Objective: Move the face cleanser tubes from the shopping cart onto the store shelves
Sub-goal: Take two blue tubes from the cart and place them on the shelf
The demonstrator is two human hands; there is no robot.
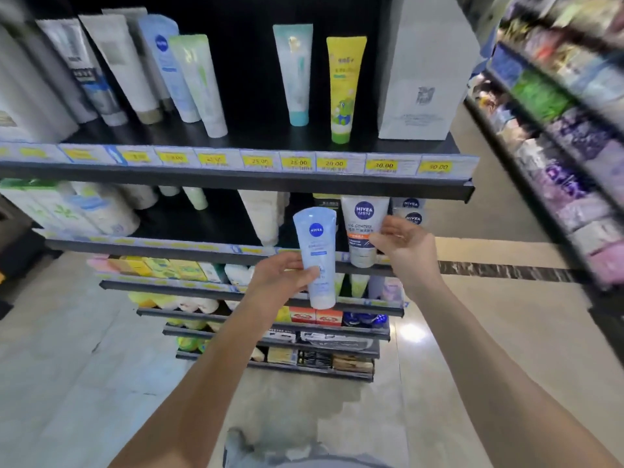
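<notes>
A pale blue plastic tube [315, 258] with a round dark blue Nivea logo is held upright, cap down, in the curled fingers of the left hand [282, 276], in front of the front edge of the second black shelf [169, 246]. Just beside it on the right, a white Nivea Men tube [363, 231] with an orange band and grey cap is pinched by the right hand [403, 246] at the same edge. Stocked tubes [265, 214] are seen behind, near the shelf's right end; a bare dark stretch is left toward its middle.
</notes>
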